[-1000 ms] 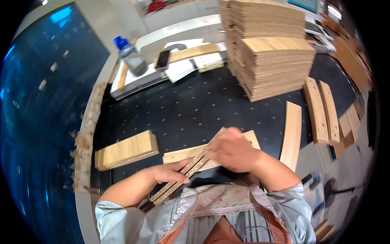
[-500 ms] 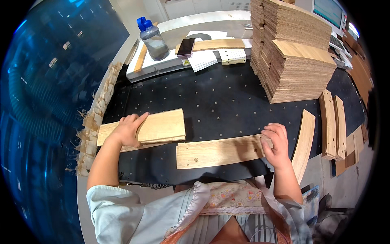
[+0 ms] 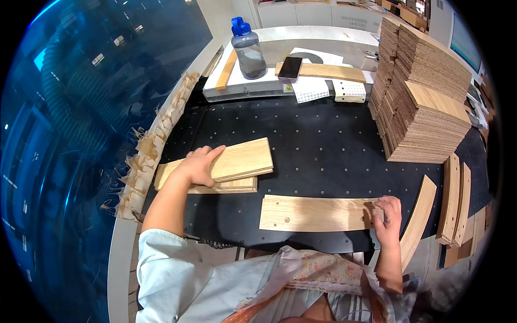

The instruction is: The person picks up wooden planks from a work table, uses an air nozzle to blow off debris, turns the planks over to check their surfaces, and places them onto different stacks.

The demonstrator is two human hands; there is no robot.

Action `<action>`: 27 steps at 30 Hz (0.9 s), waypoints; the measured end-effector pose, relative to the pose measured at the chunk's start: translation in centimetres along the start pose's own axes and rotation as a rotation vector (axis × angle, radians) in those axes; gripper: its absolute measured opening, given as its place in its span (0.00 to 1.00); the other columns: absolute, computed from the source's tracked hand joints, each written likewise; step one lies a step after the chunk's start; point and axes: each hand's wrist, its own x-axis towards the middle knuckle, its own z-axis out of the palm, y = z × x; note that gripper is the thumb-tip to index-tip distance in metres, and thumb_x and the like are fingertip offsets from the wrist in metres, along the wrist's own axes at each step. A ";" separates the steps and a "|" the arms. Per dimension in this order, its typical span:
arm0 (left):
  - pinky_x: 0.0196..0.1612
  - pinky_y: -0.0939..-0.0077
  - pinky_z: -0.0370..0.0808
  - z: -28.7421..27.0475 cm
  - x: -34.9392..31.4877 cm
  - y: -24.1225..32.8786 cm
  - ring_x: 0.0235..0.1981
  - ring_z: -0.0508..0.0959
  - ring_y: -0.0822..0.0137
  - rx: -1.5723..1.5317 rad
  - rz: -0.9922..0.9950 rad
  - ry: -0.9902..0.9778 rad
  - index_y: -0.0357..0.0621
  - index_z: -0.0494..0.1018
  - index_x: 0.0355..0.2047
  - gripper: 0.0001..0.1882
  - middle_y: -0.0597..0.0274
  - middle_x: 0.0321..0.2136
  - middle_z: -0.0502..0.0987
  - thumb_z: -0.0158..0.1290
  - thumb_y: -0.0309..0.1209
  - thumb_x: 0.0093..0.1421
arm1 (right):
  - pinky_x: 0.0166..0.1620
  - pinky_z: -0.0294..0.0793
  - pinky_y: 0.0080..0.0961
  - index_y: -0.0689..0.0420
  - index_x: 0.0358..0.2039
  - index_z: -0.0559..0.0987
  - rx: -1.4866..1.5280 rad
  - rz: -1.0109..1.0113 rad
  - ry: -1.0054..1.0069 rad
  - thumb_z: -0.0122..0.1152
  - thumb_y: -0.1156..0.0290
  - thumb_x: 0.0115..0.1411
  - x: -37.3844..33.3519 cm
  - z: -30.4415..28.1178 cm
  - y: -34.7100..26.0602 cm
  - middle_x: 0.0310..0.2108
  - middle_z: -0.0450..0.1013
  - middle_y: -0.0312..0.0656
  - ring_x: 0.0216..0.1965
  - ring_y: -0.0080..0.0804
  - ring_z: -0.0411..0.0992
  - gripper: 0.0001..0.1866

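a translucent bottle point(image 3: 250, 55) with a blue cap is standing upright on a white ledge point(image 3: 272, 85). to its right, a dark phone point(image 3: 290, 68) is lying across a wood strip's point(image 3: 334, 71) left end; a dotted sheet point(image 3: 312, 91) is overhanging the front edge. at left, tan fringe point(image 3: 146, 145) is bordering a blue panel point(image 3: 134, 59). a screen point(image 3: 466, 44) is glowing upper right.

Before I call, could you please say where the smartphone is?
In the head view, the smartphone lies near the top centre, on a wooden strip, just right of the blue-capped water bottle.
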 end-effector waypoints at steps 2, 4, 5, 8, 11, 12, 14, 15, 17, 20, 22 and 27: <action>0.56 0.62 0.63 0.3 -0.4 -1.4 0.55 0.66 0.52 -0.013 0.000 -0.007 0.56 0.51 0.66 0.58 0.53 0.50 0.67 0.65 0.35 0.31 | 0.49 0.67 0.36 0.61 0.33 0.75 0.014 0.022 0.001 0.58 0.81 0.43 -0.2 0.2 0.3 0.38 0.70 0.47 0.44 0.46 0.67 0.13; 0.57 0.61 0.63 0.8 -1.0 -2.9 0.55 0.65 0.52 -0.023 0.005 -0.020 0.56 0.51 0.66 0.58 0.53 0.49 0.67 0.65 0.35 0.31 | 0.48 0.67 0.36 0.60 0.33 0.75 0.015 0.011 -0.009 0.58 0.81 0.43 0.2 0.4 0.0 0.38 0.70 0.46 0.44 0.45 0.67 0.13; 0.59 0.59 0.61 1.0 -1.1 -3.1 0.57 0.64 0.52 -0.029 -0.027 -0.066 0.57 0.50 0.66 0.59 0.53 0.52 0.66 0.66 0.34 0.30 | 0.47 0.68 0.36 0.60 0.33 0.75 0.024 -0.001 -0.003 0.58 0.81 0.43 0.2 0.6 0.0 0.38 0.70 0.47 0.44 0.45 0.67 0.13; 0.62 0.57 0.58 2.5 -1.0 -3.9 0.59 0.62 0.53 -0.015 -0.059 -0.089 0.57 0.48 0.67 0.60 0.52 0.55 0.63 0.66 0.34 0.31 | 0.46 0.69 0.37 0.60 0.32 0.76 0.038 0.002 0.001 0.61 0.81 0.43 0.2 1.3 0.1 0.37 0.71 0.46 0.43 0.46 0.68 0.13; 0.65 0.54 0.53 2.5 -0.8 -4.0 0.62 0.59 0.51 0.018 -0.085 -0.122 0.57 0.46 0.67 0.63 0.50 0.58 0.60 0.68 0.37 0.31 | 0.45 0.70 0.37 0.59 0.32 0.77 0.011 -0.023 0.008 0.62 0.79 0.44 0.4 1.2 -0.4 0.37 0.72 0.45 0.42 0.47 0.69 0.12; 0.66 0.53 0.52 2.1 -0.8 -3.6 0.63 0.57 0.50 0.056 -0.084 -0.128 0.56 0.45 0.67 0.64 0.49 0.59 0.59 0.69 0.39 0.30 | 0.45 0.70 0.37 0.58 0.32 0.77 -0.006 -0.024 0.010 0.63 0.79 0.44 0.3 1.1 -0.3 0.37 0.72 0.46 0.42 0.47 0.69 0.11; 0.66 0.51 0.50 1.1 -1.0 -2.0 0.65 0.53 0.48 0.135 -0.065 -0.060 0.52 0.45 0.67 0.65 0.47 0.61 0.57 0.71 0.40 0.30 | 0.45 0.70 0.37 0.58 0.32 0.77 -0.013 -0.043 0.008 0.63 0.78 0.44 0.6 0.7 0.3 0.38 0.72 0.46 0.43 0.47 0.69 0.12; 0.66 0.50 0.49 0.3 -1.0 -1.2 0.66 0.51 0.47 0.078 -0.053 -0.002 0.49 0.45 0.67 0.65 0.47 0.63 0.55 0.71 0.40 0.30 | 0.46 0.70 0.37 0.58 0.33 0.77 -0.021 -0.053 0.023 0.63 0.78 0.44 1.3 0.3 0.6 0.38 0.72 0.46 0.43 0.47 0.69 0.12; 0.66 0.50 0.49 -0.5 -0.1 1.1 0.67 0.49 0.45 -0.082 0.096 0.193 0.46 0.47 0.67 0.64 0.46 0.64 0.53 0.71 0.39 0.29 | 0.46 0.70 0.38 0.58 0.35 0.77 -0.075 -0.056 0.104 0.63 0.77 0.45 2.6 -1.0 1.5 0.38 0.72 0.47 0.43 0.48 0.69 0.14; 0.66 0.56 0.51 0.8 0.3 6.0 0.65 0.53 0.43 -0.358 0.378 0.472 0.39 0.52 0.65 0.59 0.43 0.63 0.54 0.69 0.35 0.31 | 0.48 0.68 0.38 0.59 0.42 0.74 -0.156 -0.008 0.355 0.64 0.75 0.48 6.1 -2.9 4.1 0.41 0.71 0.48 0.44 0.49 0.69 0.18; 0.66 0.56 0.51 3.3 1.1 11.0 0.65 0.54 0.44 -0.561 0.479 0.351 0.38 0.53 0.64 0.52 0.43 0.63 0.54 0.67 0.37 0.41 | 0.53 0.66 0.38 0.58 0.49 0.70 -0.102 0.195 0.545 0.67 0.71 0.48 9.1 -3.5 6.9 0.47 0.69 0.49 0.49 0.50 0.66 0.27; 0.65 0.48 0.50 8.4 2.3 23.1 0.65 0.52 0.43 -0.365 0.686 0.299 0.46 0.57 0.62 0.45 0.45 0.61 0.55 0.63 0.45 0.47 | 0.64 0.54 0.43 0.57 0.60 0.60 -0.506 0.299 0.584 0.71 0.61 0.45 18.0 -4.6 7.9 0.60 0.56 0.54 0.64 0.52 0.51 0.44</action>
